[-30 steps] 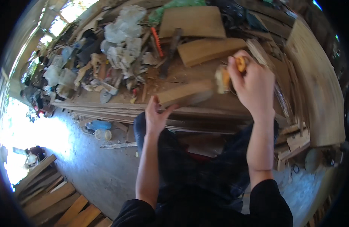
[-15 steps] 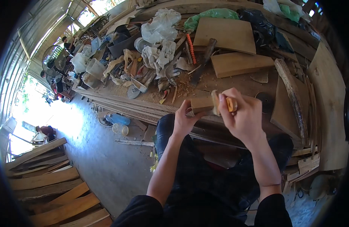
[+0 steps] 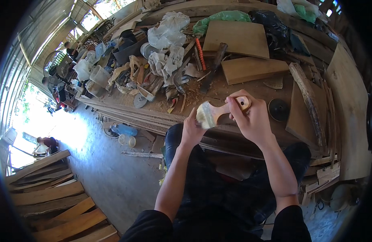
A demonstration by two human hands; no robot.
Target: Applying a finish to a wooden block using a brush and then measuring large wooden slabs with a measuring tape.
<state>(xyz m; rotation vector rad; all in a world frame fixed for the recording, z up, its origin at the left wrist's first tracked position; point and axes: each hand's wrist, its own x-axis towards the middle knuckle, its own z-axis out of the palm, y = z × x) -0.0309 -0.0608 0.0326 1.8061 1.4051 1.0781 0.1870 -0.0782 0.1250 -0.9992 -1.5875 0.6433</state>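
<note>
Paintbrush (image 3: 219,111) held at the near edge of a crowded workbench (image 3: 258,92)

The handle was in the right hand (image 3: 251,121), whose fingers were closed around it. The bristles pointed left, at the fingertips of the left hand (image 3: 192,131); whether they touched could not be told. The brush head hid what lay behind it, so whether the left hand gripped anything could not be made out either.

Just right of the right hand lay a black disc (image 3: 279,109), then a rough-edged wooden strip (image 3: 311,103) and, farther out, a large wooden sheet (image 3: 349,117). Past the hands lay a wedge-shaped board (image 3: 254,69), with a squarish board (image 3: 236,39) behind it and an orange-red rod (image 3: 201,54) to the left. Shavings (image 3: 197,93) were scattered nearby. To the left, a white plastic bag (image 3: 170,31), a crumpled cloth (image 3: 166,64) and a grey disc (image 3: 139,101) took up bench space; a green plastic bag (image 3: 222,22) lay at the back. A blue bottle (image 3: 124,129) was on the floor, well apart from planks (image 3: 57,197) at lower left.
</note>
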